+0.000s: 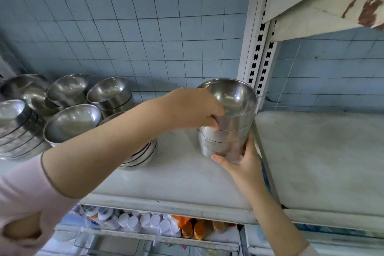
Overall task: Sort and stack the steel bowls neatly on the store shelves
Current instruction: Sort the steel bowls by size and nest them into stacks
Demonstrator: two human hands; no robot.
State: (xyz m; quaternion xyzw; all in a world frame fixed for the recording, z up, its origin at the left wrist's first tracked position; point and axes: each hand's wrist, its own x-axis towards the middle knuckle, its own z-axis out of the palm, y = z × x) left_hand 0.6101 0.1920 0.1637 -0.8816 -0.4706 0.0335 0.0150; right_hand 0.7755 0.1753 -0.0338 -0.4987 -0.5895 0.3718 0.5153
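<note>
I had both hands on a tall stack of straight-sided, shiny steel bowls (226, 127) that stood on the white shelf (182, 174), close against the white slotted upright post (257, 48) at its right end. My left hand (195, 108) reached over from the left and pinched the rim of the top bowl, thumb inside the rim and fingers curled round the outer wall. My right hand (241, 162) cupped the bottom of the stack from the front and right, its fingers spread wide against the lowest bowls. I could not tell whether the stack rested fully on the shelf or was lifted a little.

Farther left on the same shelf stood several lower stacks of rounded steel bowls (70, 108), some tilted and leaning on one another, well apart from the tall stack. Behind them ran a wall of pale blue square tiles (145, 33). On the shelf below, white-capped bottles (145, 222) stood in rows beside orange-lidded jars (193, 230).
</note>
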